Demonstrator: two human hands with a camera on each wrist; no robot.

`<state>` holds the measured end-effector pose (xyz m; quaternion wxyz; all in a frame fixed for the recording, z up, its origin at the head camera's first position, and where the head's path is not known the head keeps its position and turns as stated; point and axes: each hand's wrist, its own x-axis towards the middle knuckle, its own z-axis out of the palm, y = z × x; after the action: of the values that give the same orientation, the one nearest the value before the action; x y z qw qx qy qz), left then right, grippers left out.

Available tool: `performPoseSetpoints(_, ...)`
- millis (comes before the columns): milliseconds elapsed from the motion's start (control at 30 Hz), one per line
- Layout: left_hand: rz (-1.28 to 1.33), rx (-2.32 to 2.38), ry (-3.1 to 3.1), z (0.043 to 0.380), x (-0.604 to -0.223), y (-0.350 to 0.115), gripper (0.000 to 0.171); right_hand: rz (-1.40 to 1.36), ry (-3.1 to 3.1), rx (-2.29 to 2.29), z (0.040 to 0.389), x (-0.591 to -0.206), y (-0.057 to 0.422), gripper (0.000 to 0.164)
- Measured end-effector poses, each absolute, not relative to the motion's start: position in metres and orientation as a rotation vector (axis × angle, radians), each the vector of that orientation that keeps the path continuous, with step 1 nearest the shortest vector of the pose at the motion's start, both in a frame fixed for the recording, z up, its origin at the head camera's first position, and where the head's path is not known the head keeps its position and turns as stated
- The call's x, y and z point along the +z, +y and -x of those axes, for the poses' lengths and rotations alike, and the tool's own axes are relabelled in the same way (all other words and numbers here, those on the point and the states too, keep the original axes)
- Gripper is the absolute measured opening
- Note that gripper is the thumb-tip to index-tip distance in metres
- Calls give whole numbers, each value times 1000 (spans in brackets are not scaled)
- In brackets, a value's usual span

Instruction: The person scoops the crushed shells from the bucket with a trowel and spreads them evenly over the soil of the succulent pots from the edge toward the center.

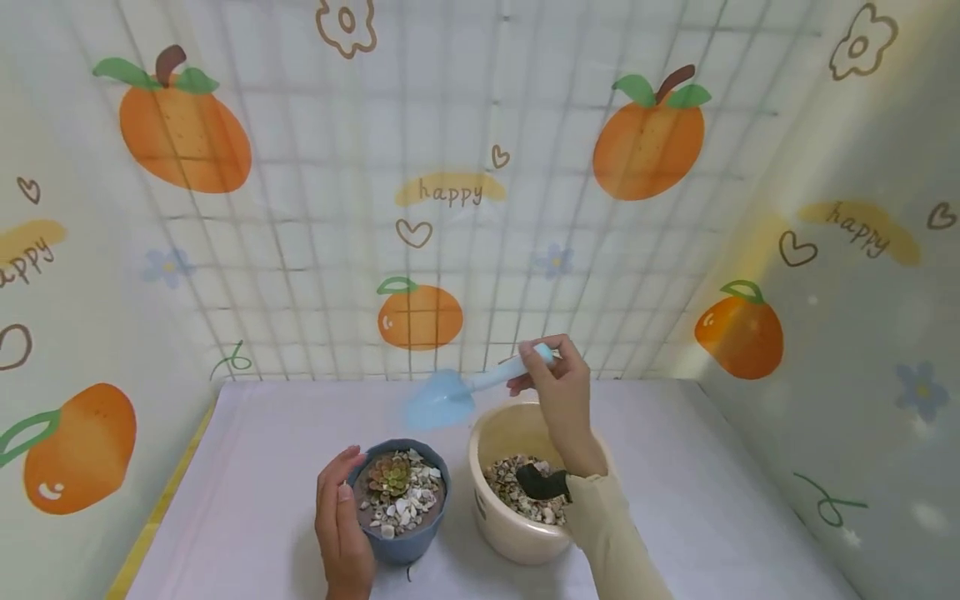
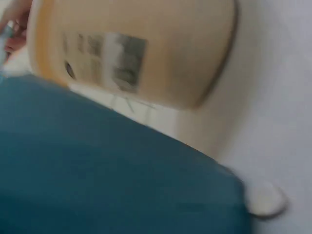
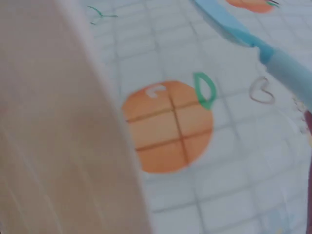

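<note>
My right hand (image 1: 564, 400) pinches the handle end of a light blue toy-like shovel (image 1: 442, 400) above the back of the cream pot (image 1: 517, 533). The shovel's blade points left, over the table behind the blue pot; in the right wrist view the shovel (image 3: 275, 61) crosses the upper right. My left hand (image 1: 343, 521) rests along the left side of the blue pot (image 1: 408, 546), fingers fairly straight. That pot holds a small succulent (image 1: 390, 477) and white stones (image 1: 412, 504). Mixed gravel (image 1: 504, 483) lies inside the cream pot, partly hidden by my right wrist.
Both pots stand side by side on a white-covered table (image 1: 247, 467). Behind and at the sides hang curtains printed with oranges (image 1: 420, 318), with a wire grid (image 1: 330, 275) showing through at the back. A yellow strip (image 1: 161, 508) runs along the table's left edge.
</note>
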<state>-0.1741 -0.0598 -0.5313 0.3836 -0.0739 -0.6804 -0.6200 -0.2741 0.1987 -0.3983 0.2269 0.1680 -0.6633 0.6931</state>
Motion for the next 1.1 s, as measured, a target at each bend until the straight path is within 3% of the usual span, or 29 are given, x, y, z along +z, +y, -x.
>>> performPoseSetpoints(133, 436, -1495, -1631, 169, -513, -46, 43, -379, -1739, 1841, 273, -392, 217, 28)
performPoseSetpoints(300, 561, -1490, -1593, 162, -501, -17, 46, -304, -1707, 1852, 271, -391, 232, 31)
performPoseSetpoints(633, 557, -1941, -1876, 149, -512, 37, 43, -185, -1967, 1659, 266, -403, 246, 33)
performPoseSetpoints(867, 452, -2027, -2165, 157, -521, 55, 64, -366, -2267, 1310, 263, -414, 245, 20)
performPoseSetpoints(1100, 474, -2142, -2139, 163, -530, 58, 69, -435, -2404, 1102, 266, -419, 247, 15)
